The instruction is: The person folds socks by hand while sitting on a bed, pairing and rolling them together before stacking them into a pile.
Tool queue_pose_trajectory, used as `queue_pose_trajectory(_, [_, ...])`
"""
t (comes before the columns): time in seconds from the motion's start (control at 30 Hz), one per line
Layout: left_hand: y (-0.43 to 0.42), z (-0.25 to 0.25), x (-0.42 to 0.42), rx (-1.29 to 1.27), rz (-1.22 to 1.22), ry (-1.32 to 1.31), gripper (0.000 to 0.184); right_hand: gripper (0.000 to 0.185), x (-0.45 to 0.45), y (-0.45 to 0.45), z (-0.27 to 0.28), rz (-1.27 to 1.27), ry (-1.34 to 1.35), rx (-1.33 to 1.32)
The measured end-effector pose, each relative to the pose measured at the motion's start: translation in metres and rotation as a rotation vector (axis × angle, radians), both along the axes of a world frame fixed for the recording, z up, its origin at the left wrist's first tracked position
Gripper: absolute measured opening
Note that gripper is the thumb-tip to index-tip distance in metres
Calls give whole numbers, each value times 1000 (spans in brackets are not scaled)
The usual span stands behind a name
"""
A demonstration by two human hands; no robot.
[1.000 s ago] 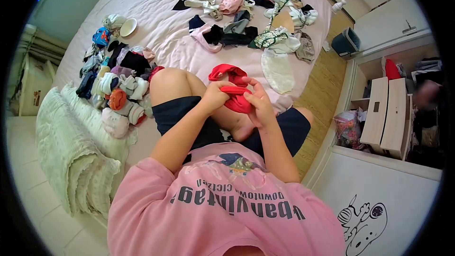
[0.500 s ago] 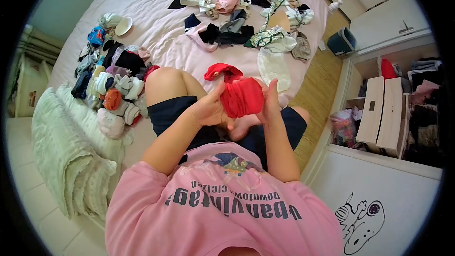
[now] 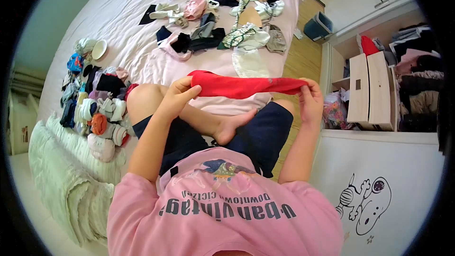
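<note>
While it's taut, red sock [image 3: 246, 86] runs crosswise

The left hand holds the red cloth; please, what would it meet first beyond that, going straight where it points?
Beyond the red cloth, the left hand would probably meet the dark clothes on the bed first, or pass above them; its height is unclear.

The pale pink bed [image 3: 123, 23] carries a packed heap of rolled socks [image 3: 98, 97] and a white bowl [image 3: 99, 50] near it; loose, rumpled garments [image 3: 201, 32] lie spread well apart from that heap.
</note>
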State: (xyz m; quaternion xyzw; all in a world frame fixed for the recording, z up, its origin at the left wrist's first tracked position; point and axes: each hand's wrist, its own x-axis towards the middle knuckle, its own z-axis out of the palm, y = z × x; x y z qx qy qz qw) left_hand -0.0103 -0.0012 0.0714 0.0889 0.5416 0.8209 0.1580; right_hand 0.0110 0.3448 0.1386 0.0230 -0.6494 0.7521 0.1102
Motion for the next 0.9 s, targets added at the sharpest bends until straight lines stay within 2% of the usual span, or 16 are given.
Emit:
queue_pose_trajectory(0.13, [-2, 29, -1, -529, 39, 552, 26, 17, 5, 4, 14, 36, 287, 584])
queue_pose_trajectory(0.2, [-2, 46, 0, -711, 40, 919, 25, 18, 5, 2, 13, -58, 283, 503])
queue_pose_trajectory(0.3, [-9, 56, 6, -948, 45, 1311, 25, 17, 2, 7, 5, -153, 261, 464])
queue_pose_trajectory(0.4, [-16, 58, 13, -967, 50, 1396, 22, 15, -5, 5, -2, -212, 247, 424])
queue_pose_trajectory(0.43, [-19, 59, 16, -982, 38, 1367, 23, 14, -7, 2, -2, -202, 257, 380])
queue_pose_trajectory(0.53, [-25, 24, 22, -810, -3, 969, 22, 13, -10, -11, 0, -118, 230, 246])
queue_pose_trajectory(0.63, [-23, 12, 23, -632, 80, 756, 32, 13, -16, -14, -13, -13, 161, 93])
queue_pose_trajectory(0.73, [-15, 10, 19, -327, 224, 279, 46, 13, -24, -28, -23, 26, 62, -36])
queue_pose_trajectory(0.77, [-21, 17, 16, -419, 153, 237, 55, 14, -28, -35, -26, 27, 26, -72])
queue_pose_trajectory(0.87, [-29, 38, 0, -317, 115, 118, 52, 17, -43, -51, -33, 58, -84, -182])
queue_pose_trajectory(0.9, [-32, 11, -9, -80, 110, 53, 47, 19, -50, -52, -42, 37, -96, -160])
